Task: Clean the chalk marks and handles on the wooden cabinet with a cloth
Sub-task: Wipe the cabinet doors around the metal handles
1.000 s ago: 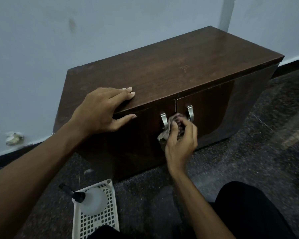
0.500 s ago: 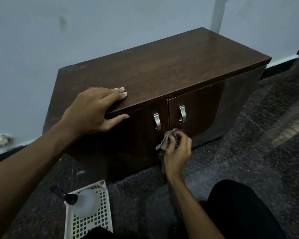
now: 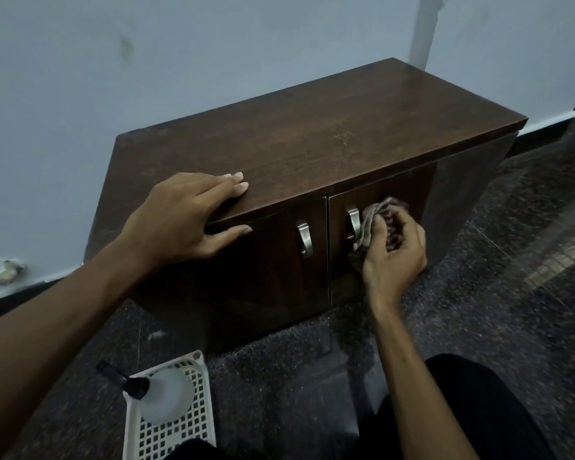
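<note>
Two hands were at work: the right hand clutched the cloth, soft and bunched, against the right handle at frame centre-right; the left hand lay flat, fingers spread, bracing the heavy-looking, rigid cabinet.

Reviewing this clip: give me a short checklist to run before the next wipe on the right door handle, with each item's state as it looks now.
1. Cloth gripped in the right hand: ok.
2. Cloth against the right handle: ok, it touches the handle's right side.
3. Left hand bracing the cabinet at its top front edge: ok.
4. Both doors shut: ok.
5. Left handle clean: cannot tell, too dim.
6. Chalk mark on the top gone: not ok, a faint mark shows.
</note>
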